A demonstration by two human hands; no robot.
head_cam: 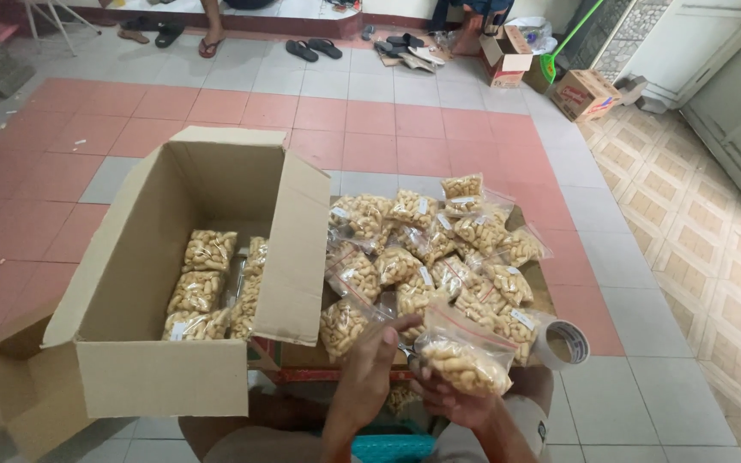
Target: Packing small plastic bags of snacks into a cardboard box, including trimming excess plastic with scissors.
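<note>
Far left: open brown cardboard box (183,283), a few clear plastic bags of pale puffed snacks (207,283) stacked inside. Centre: heap of the same bags (430,257) on a low surface. Below: left hand (370,373) curled, thumb up, pinching the top edge of one clear snack bag (465,360); right hand (456,403) cupped beneath, gripping it. Probably light, soft, crinkly, slippery, contents crushable; best held by the sealed top. Right: roll of clear tape (562,343).

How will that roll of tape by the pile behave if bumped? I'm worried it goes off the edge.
The roll of tape sits tilted at the table's corner beside the snack bags, so a nudge could tip it off. Being round, it would likely roll on the tiled floor. It looks light and stiff, unlikely to break.
</note>
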